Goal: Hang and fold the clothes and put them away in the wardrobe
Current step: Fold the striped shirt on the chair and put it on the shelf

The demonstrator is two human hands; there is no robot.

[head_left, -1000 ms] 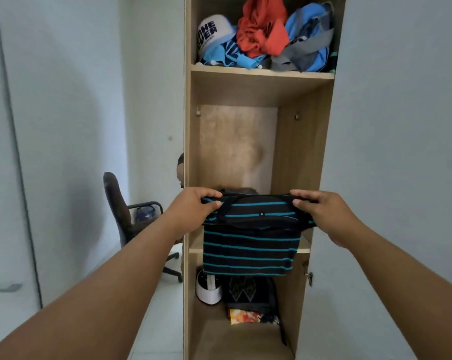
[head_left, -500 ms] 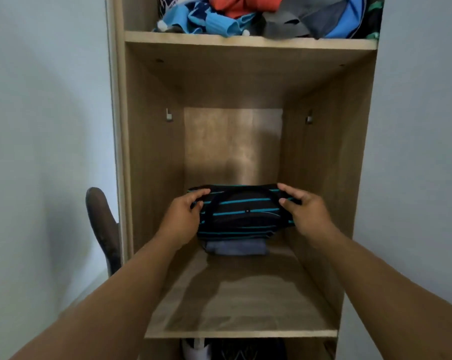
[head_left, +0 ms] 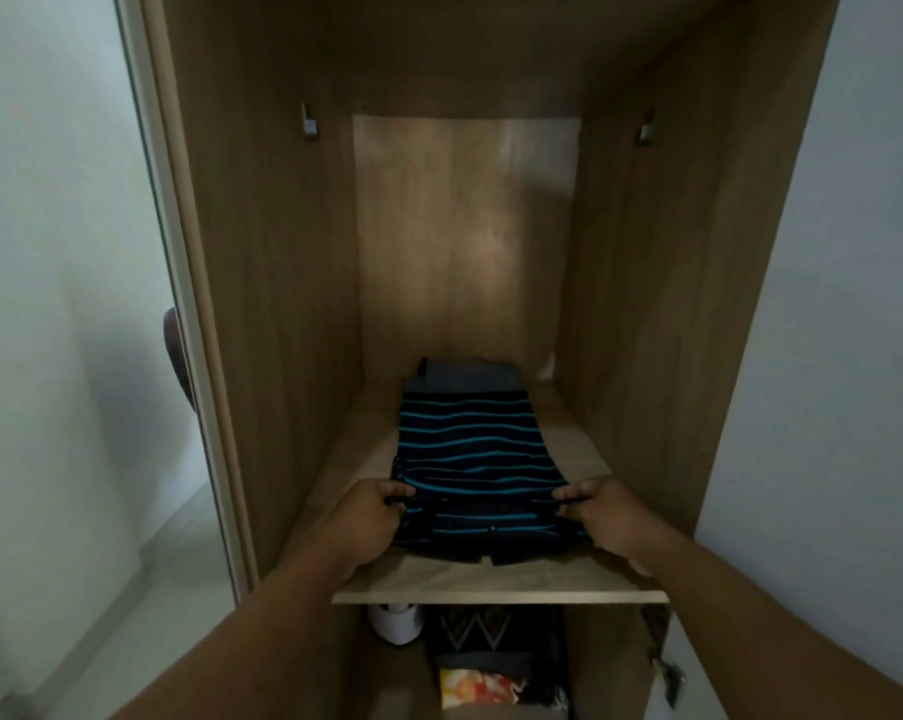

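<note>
Wooden wardrobe shelf (head_left: 496,582) holds a folded striped shirt (head_left: 473,449) lying flat atop grey clothes (head_left: 467,377), its near corners pinched by the left hand (head_left: 369,517) and right hand (head_left: 608,514), fingers (head_left: 574,495) curled on fabric.

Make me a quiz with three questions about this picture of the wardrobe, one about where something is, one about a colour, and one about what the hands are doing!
1. Where does the striped shirt lie?
A. on the wardrobe shelf
B. on the floor
C. on a hanger

2. What colour are the thin stripes on the shirt?
A. red
B. teal blue
C. yellow

3. What are the two hands doing?
A. hanging loose at the sides
B. pressing the wardrobe's back wall
C. gripping the shirt's near edge

Answers:
1 A, the shirt lies flat on the wooden board.
2 B, teal lines cross the dark cloth.
3 C, the left hand and the right hand each hold a near corner.
</note>
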